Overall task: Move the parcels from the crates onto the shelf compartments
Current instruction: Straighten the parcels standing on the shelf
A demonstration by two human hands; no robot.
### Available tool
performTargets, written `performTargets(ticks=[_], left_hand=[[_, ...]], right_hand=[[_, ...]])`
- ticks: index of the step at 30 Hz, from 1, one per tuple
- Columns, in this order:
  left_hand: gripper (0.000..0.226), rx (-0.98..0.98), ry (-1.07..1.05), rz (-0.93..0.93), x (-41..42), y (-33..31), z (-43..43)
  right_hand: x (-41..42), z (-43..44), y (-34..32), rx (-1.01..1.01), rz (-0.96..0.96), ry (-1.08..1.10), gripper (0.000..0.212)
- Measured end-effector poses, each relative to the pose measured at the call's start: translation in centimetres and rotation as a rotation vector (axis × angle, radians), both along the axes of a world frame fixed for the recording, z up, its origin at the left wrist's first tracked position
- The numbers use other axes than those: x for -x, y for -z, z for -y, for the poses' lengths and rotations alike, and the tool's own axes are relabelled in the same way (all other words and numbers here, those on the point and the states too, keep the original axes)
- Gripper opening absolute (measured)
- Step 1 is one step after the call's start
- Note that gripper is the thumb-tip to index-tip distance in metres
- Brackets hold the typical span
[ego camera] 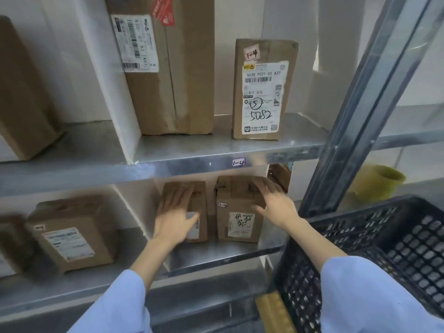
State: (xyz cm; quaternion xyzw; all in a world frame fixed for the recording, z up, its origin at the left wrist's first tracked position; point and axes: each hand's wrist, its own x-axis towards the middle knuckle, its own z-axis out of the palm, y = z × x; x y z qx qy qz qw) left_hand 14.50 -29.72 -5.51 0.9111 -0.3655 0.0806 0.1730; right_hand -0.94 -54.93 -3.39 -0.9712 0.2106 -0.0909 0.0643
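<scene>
Two small cardboard parcels stand side by side in a lower shelf compartment. My left hand (174, 213) lies flat with straight fingers on the front of the left parcel (200, 195). My right hand (274, 203) rests with spread fingers on the top right of the right parcel (236, 212), which bears a handwritten white label. A black plastic crate (384, 248) sits at the lower right beside my right arm. The steel shelf board (192, 157) above carries a "1-4" tag.
On the upper shelf stand a tall parcel (168, 68) and a smaller labelled parcel (263, 90). White dividers (110, 80) split the compartments. Another parcel (72, 231) sits lower left, one more at upper left. A metal upright (360, 104) rises on the right; a yellow tape roll (382, 183) lies behind it.
</scene>
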Motion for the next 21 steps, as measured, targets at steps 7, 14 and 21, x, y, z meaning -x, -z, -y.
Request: performTargets(ticks=[7, 14, 21], left_hand=[[0.075, 0.005, -0.006, 0.041, -0.6, 1.2, 0.7], [0.066, -0.009, -0.054, 0.071, 0.1, 1.8, 1.0], [0.063, -0.047, -0.107, 0.119, 0.9, 2.0, 1.1]], right_hand=[[-0.9, 1.8, 0.7, 0.000, -0.002, -0.119, 0.069], [-0.4, 3.5, 0.9, -0.085, 0.038, -0.200, 0.065], [0.0, 3.5, 1.1, -0.110, 0.062, -0.214, 0.066]])
